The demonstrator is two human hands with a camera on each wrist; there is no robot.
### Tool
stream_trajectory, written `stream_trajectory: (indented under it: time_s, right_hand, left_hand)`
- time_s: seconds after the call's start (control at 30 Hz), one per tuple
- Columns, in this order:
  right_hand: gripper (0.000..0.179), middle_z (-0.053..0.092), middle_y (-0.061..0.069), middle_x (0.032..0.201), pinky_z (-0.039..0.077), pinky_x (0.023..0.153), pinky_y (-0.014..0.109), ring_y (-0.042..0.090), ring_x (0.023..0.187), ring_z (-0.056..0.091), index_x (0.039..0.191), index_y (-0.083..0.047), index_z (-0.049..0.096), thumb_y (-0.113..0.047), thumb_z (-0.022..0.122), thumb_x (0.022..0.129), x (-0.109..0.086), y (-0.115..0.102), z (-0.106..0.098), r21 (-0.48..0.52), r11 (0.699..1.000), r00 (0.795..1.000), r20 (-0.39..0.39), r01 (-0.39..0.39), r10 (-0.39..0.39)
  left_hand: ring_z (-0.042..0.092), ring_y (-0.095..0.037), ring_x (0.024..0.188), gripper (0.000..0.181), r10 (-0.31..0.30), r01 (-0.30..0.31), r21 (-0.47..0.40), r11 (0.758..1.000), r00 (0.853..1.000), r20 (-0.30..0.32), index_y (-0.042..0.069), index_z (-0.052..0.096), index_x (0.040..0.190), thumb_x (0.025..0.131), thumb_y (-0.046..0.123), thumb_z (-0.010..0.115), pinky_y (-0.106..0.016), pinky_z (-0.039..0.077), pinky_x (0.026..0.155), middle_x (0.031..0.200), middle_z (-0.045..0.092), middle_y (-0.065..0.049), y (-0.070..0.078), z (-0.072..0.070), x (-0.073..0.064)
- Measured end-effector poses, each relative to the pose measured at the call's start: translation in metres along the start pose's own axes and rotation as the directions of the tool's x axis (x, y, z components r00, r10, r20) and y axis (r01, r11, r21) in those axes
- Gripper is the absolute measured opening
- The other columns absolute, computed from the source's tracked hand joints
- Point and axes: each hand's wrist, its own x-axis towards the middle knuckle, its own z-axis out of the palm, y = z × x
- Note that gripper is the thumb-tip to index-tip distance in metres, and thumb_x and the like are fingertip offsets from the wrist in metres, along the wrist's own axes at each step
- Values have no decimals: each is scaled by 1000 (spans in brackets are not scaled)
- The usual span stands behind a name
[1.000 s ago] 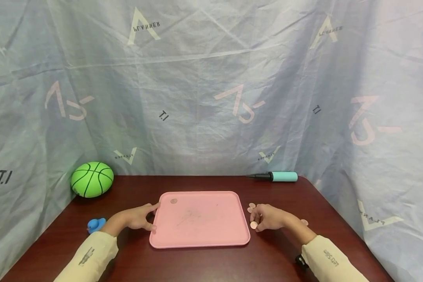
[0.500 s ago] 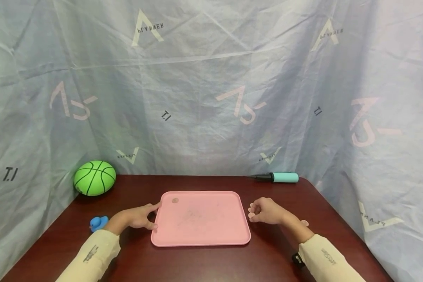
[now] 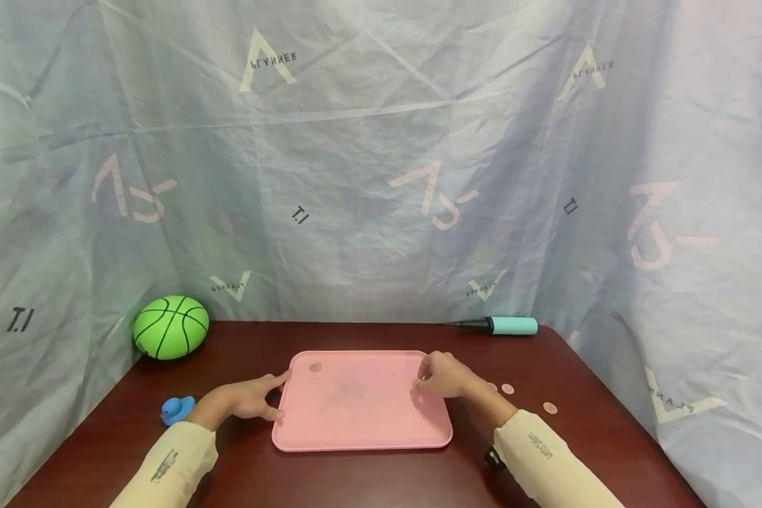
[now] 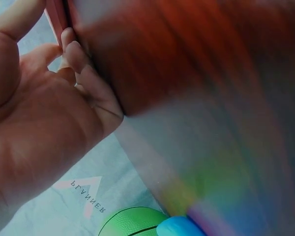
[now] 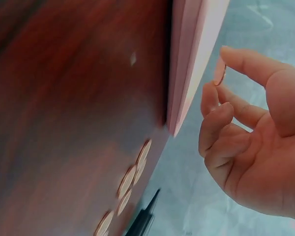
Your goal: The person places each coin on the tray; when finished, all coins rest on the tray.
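A dark red table (image 3: 368, 473) stood against a pale printed backdrop (image 3: 381, 176). A pink tray (image 3: 362, 406) lay flat at its centre. A green ball (image 3: 170, 327) sat at the far left corner, and a teal pump (image 3: 502, 325) lay at the far right edge. The left hand (image 3: 244, 398) rested at the tray's left rim, fingers loosely extended and touching the edge, gripping nothing. The right hand (image 3: 441, 375) hovered above the tray's right side, thumb and forefinger pinching a small pink disc (image 5: 219, 73) held on edge. A small blue duck (image 3: 176, 408) sat left of the left hand. One disc (image 3: 315, 367) lay in the tray's far left corner; loose discs (image 3: 507, 389) lay on the table right of the tray.
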Motion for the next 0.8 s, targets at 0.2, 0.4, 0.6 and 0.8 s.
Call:
stream_trajectory:
  time_s: [0.2,0.4,0.6,0.8]
  right_hand:
    - [15,63,-4,74,50,61,32,11,67,56,79,-13,70,-23,80,81,17,-18,7,-59,998,998,64,22,-19]
    - [10,65,-4,73,51,64,32,11,67,57,79,-11,72,-18,80,80,32,-32,14,-100,989,990,96,110,-100]
    - [6,69,-1,76,52,70,32,10,70,60,82,-7,74,-13,76,83,45,-43,24,-111,976,976,132,185,-170]
    - [4,66,0,82,50,73,33,10,72,55,88,-7,72,-11,72,88,53,-60,32,-87,986,974,186,145,-127]
  left_hand:
    - [40,-42,132,98,-6,7,13,1000,1000,-8,7,29,156,78,33,82,-64,32,107,143,41,-23,-1,-1,2]
    - [39,-42,132,98,-1,1,3,1000,1000,1,6,28,156,79,32,82,-62,31,108,144,40,-24,-2,-1,2]
    - [40,-41,131,97,5,-5,-2,1000,1000,1,5,29,156,79,30,82,-63,31,107,141,42,-23,-2,0,3]
    - [41,-40,129,97,13,-13,-18,1000,1000,10,4,28,156,79,31,82,-62,31,107,138,44,-21,-4,0,2]
